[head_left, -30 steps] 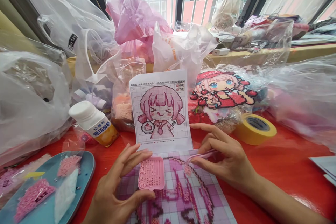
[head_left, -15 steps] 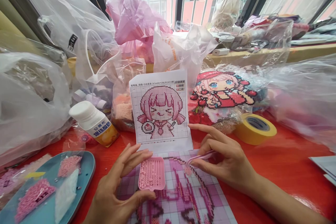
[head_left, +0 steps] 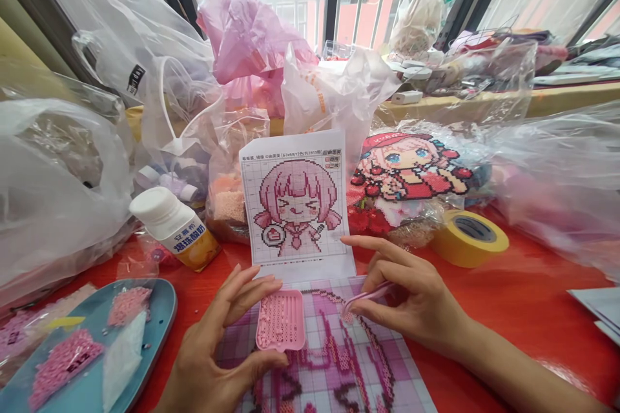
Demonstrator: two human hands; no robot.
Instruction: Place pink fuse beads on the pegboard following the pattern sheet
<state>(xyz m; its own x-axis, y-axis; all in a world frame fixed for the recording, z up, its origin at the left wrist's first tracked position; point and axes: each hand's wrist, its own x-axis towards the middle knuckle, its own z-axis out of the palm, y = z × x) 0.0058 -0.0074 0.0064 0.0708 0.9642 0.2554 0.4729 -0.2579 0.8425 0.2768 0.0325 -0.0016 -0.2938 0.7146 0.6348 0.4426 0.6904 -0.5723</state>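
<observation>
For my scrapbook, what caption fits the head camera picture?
Left hand holds the tray, right hand the tweezers, over a bead picture.

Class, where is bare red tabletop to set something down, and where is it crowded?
Widest: the red table between the right hand, yellow tape roll and papers at the right edge. Narrower: the strip between the blue plate and left hand. Crowded: the back and left edge, heaped with plastic bags.

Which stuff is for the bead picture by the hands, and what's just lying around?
Belongs, I'd say:
pink bead tray, in the left hand
pink tweezers, in the right hand
partly filled bead picture
printed pattern sheet
bag of pink beads

Seems just lying about:
white-capped bottle
yellow tape roll
cherry bead picture
pink plastic bag
</observation>
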